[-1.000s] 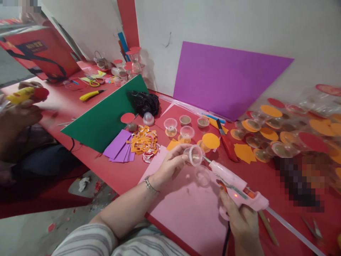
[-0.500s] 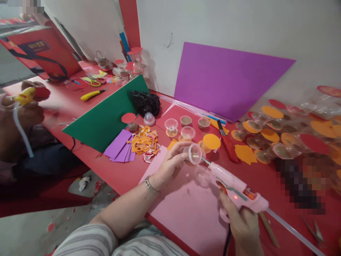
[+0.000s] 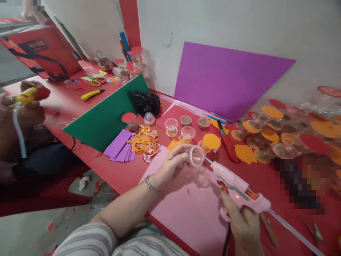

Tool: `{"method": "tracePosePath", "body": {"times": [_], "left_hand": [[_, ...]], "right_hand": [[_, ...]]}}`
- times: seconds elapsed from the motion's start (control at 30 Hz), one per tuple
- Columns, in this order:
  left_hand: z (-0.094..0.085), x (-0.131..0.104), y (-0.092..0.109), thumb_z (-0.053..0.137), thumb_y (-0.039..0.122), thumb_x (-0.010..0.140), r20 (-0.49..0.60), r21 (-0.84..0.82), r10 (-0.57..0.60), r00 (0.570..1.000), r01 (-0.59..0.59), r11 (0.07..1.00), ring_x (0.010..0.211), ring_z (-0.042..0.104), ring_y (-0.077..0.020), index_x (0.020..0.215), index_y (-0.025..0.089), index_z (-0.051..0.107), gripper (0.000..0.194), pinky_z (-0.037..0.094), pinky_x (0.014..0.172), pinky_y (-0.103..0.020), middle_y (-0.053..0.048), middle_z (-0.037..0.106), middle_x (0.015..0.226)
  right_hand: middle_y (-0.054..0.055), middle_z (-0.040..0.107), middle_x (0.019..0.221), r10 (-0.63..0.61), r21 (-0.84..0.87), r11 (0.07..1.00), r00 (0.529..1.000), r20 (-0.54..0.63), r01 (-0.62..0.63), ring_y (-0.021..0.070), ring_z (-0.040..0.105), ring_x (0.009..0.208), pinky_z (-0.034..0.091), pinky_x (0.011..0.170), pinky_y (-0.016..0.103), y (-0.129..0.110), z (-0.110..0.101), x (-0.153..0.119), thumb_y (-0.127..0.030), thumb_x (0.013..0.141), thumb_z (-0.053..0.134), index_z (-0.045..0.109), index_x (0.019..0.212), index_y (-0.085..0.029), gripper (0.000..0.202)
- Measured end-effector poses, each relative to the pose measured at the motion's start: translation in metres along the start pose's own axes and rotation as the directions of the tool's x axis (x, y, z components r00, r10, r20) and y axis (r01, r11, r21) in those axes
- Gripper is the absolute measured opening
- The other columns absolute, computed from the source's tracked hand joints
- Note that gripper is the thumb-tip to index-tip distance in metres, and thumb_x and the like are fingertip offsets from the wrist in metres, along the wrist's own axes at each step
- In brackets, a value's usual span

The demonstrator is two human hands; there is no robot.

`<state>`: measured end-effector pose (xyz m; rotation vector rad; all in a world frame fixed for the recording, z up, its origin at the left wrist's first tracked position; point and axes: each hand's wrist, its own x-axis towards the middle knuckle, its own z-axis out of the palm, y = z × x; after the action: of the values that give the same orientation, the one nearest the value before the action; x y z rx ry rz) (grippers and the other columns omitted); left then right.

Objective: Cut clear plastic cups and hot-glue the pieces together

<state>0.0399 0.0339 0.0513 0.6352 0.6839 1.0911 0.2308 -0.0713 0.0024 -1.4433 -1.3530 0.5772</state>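
My left hand (image 3: 177,159) is closed on a small clear plastic cup (image 3: 196,156), its mouth tilted toward the right. My right hand (image 3: 241,213) grips a pink hot glue gun (image 3: 234,181) with a lit orange light and a long glue stick out of its back. The gun's metal nozzle (image 3: 207,160) is at the cup's rim; whether they touch I cannot tell. Just below the cup, another clear cup (image 3: 203,176) is on the pink sheet (image 3: 186,213). Behind them sit several small clear cups (image 3: 188,132) and an orange paper disc (image 3: 211,141).
Orange paper scraps (image 3: 145,140) and purple cards (image 3: 119,145) lie left, by a green board (image 3: 106,117). Right are a red-handled cutter (image 3: 230,147), scissors (image 3: 314,229) and many cups with discs (image 3: 271,133). At far left a co-worker's hand (image 3: 32,113) holds a yellow glue gun (image 3: 26,96).
My right hand and the pink glue gun have shifted slightly right. The cup in my left hand has moved a little right and down.
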Motion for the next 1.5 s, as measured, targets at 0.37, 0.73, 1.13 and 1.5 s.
{"method": "tracePosePath", "body": {"times": [0.37,0.73,1.13,1.5], "left_hand": [[0.001,0.000,0.001,0.077,0.030,0.070,0.010,-0.028,-0.020,1.000,0.020,0.999,0.073,0.059,-0.0134,0.091,0.016,0.073,0.025,0.045,0.068,-0.023,-0.003,0.068,0.084],[0.000,0.001,0.001,0.078,0.035,0.072,-0.008,-0.017,-0.012,1.000,0.012,1.000,0.073,0.058,-0.0113,0.099,0.017,0.071,0.033,0.046,0.069,-0.021,-0.002,0.067,0.087],[-0.001,0.002,-0.004,0.080,0.041,0.073,0.015,-0.015,-0.011,1.000,0.011,1.000,0.069,0.061,-0.0120,0.097,0.018,0.070,0.034,0.048,0.067,-0.024,-0.002,0.070,0.087],[-0.003,0.002,-0.003,0.084,0.039,0.069,0.076,-0.080,-0.027,0.997,0.033,0.996,0.078,0.064,-0.0129,0.100,0.020,0.075,0.037,0.050,0.072,-0.023,-0.004,0.072,0.098]], "right_hand": [[0.004,0.069,0.064,0.032,0.000,0.999,0.998,-0.055,-0.032,0.0204,0.063,0.052,0.052,0.048,0.031,-0.006,0.003,-0.001,-0.029,0.086,0.065,0.075,0.084,-0.018,0.015],[0.008,0.073,0.066,-0.224,-0.132,0.963,0.970,0.097,0.235,0.0210,0.067,0.054,0.055,0.047,0.028,0.012,-0.012,0.010,-0.021,0.086,0.064,0.078,0.083,-0.016,0.015],[0.009,0.075,0.079,0.005,0.017,1.000,1.000,-0.022,-0.004,0.0241,0.071,0.065,0.059,0.057,0.032,0.003,0.004,-0.003,-0.029,0.087,0.065,0.075,0.093,-0.015,0.018],[0.012,0.075,0.084,0.154,0.074,0.986,0.983,-0.097,-0.147,0.0291,0.073,0.080,0.061,0.066,0.037,-0.007,0.010,-0.003,-0.047,0.084,0.068,0.073,0.094,-0.014,0.034]]}}
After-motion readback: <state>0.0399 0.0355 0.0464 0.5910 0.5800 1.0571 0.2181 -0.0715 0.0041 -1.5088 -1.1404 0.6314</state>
